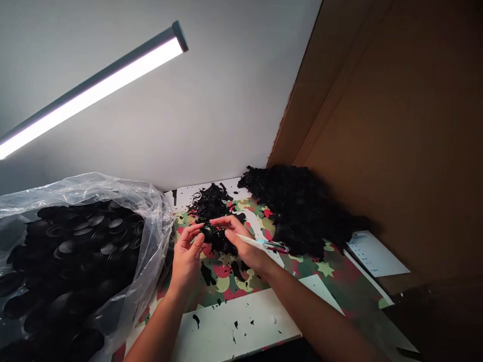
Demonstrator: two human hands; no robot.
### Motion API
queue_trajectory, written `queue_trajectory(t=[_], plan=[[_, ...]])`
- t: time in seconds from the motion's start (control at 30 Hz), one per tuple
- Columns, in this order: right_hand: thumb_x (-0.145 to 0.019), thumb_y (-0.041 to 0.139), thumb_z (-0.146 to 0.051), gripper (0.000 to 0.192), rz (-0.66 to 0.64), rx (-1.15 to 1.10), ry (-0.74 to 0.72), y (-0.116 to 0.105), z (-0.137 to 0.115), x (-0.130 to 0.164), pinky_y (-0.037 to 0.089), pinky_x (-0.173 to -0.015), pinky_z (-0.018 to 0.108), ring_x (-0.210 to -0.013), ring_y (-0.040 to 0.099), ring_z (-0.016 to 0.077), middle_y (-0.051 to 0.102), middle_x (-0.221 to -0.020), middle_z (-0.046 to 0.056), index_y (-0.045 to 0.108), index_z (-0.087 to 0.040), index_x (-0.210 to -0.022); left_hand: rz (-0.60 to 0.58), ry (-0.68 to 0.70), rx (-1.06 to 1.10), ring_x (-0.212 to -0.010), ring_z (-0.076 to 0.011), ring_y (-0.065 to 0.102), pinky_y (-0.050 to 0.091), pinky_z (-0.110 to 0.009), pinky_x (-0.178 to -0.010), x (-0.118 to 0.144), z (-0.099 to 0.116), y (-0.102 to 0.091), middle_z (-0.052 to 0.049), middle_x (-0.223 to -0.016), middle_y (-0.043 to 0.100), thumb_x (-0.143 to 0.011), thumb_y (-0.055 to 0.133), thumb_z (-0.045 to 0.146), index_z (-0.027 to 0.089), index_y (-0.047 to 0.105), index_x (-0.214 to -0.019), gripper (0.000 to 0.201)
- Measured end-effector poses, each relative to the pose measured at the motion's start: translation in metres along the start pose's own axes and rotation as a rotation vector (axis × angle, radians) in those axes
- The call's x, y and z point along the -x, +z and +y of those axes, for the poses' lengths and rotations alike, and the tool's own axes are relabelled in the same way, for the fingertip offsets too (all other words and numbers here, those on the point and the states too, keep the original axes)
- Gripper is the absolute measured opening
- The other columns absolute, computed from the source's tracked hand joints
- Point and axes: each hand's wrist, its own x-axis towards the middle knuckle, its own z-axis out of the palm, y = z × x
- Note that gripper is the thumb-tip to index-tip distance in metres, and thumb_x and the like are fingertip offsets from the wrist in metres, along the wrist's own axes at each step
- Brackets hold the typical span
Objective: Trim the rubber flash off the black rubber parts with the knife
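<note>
Glossy clear plastic bag (151, 211) holds matt black rubbery discs (86, 236); matt brown cardboard wall (396, 125) beside.

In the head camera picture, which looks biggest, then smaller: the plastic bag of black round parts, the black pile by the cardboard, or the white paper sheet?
1. Plastic bag of black round parts, though it is nearest the camera.
2. Black pile beside the cardboard wall.
3. White paper sheet, smallest.
</note>
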Motion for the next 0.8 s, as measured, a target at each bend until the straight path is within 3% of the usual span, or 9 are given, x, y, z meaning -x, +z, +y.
queue_trajectory(t=[0.1, 0.23, 0.33, 0.43, 0.57, 0.7, 0.8], plan=[[-0.102, 0.044, -0.036, 0.030, -0.096, 0.191, 0.013, 0.008, 0.001, 0.005, 0.048, -0.100, 0.041, -0.118, 0.060, 0.0229, 0.066, -0.123, 0.009, 0.053, -0.025, -0.129, -0.038, 0.079, -0.139, -0.074, -0.0141, 0.063, 0.054, -0.023, -0.066, 0.001, -0.001, 0.000, -0.002, -0.088, 0.068, -0.065, 0.087, 0.040, 0.019, 0.071, -0.088, 0.035], [-0.101, 0.051, -0.031, 0.011, -0.090, 0.525, -0.004, 0.013, 0.001, 0.006, 0.046, -0.088, 0.038, -0.099, 0.061, 0.0245, 0.069, -0.101, 0.007, 0.057, -0.023, -0.103, -0.054, 0.220, -0.340, -0.069, -0.0151, 0.061, 0.051, -0.024, -0.063, 0.003, 0.003, -0.002, -0.001, -0.080, 0.066, -0.072, 0.082, 0.042, 0.019, 0.068, -0.084, 0.030], [-0.103, 0.049, -0.031, 0.021, -0.101, 0.594, -0.030, 0.011, -0.002, 0.002, 0.041, -0.078, 0.033, -0.081, 0.058, 0.0199, 0.063, -0.082, 0.002, 0.051, -0.022, -0.084, -0.149, 0.348, -0.509, -0.077, -0.0181, 0.062, 0.051, -0.027, -0.069, 0.002, 0.010, -0.005, -0.004, -0.081, 0.065, -0.084, 0.069, 0.047, 0.020, 0.067, -0.080, 0.027], [-0.104, 0.049, -0.031, 0.027, -0.107, 0.624, -0.095, 0.005, -0.004, -0.001, 0.037, -0.077, 0.032, -0.076, 0.055, 0.0179, 0.059, -0.076, 0.000, 0.048, -0.021, -0.078, -0.271, 0.450, -0.729, -0.084, -0.0207, 0.061, 0.050, -0.029, -0.073, -0.001, 0.019, -0.007, -0.006, -0.090, 0.065, -0.084, 0.069, 0.049, 0.020, 0.065, -0.074, 0.030], [-0.102, 0.052, -0.028, 0.028, -0.213, 0.687, -0.163, -0.001, 0.000, 0.001, 0.034, -0.078, 0.032, -0.076, 0.052, 0.0175, 0.058, -0.075, -0.001, 0.047, -0.021, -0.076, -0.467, 0.411, -0.863, -0.083, -0.0202, 0.060, 0.049, -0.030, -0.075, -0.005, 0.026, -0.010, -0.006, -0.095, 0.066, -0.085, 0.069, 0.049, 0.021, 0.060, -0.070, 0.033], [-0.102, 0.053, -0.029, 0.026, -0.399, 0.643, -0.166, -0.005, 0.001, 0.001, 0.034, -0.079, 0.032, -0.078, 0.052, 0.0174, 0.058, -0.078, -0.001, 0.047, -0.021, -0.078, -0.666, 0.299, -0.870, -0.070, -0.0175, 0.054, 0.044, -0.028, -0.066, -0.006, 0.031, -0.014, -0.002, -0.073, 0.062, -0.086, 0.067, 0.050, 0.020, 0.052, -0.061, 0.041], [-0.104, 0.049, -0.030, 0.026, -0.469, 0.575, -0.161, -0.009, -0.003, -0.001, 0.035, -0.077, 0.031, -0.080, 0.051, 0.0179, 0.058, -0.080, 0.000, 0.046, -0.022, -0.079, -0.662, 0.253, -0.814, -0.065, -0.0164, 0.051, 0.041, -0.027, -0.063, -0.003, 0.029, -0.013, -0.001, -0.067, 0.060, -0.089, 0.062, 0.049, 0.020, 0.053, -0.061, 0.041]])
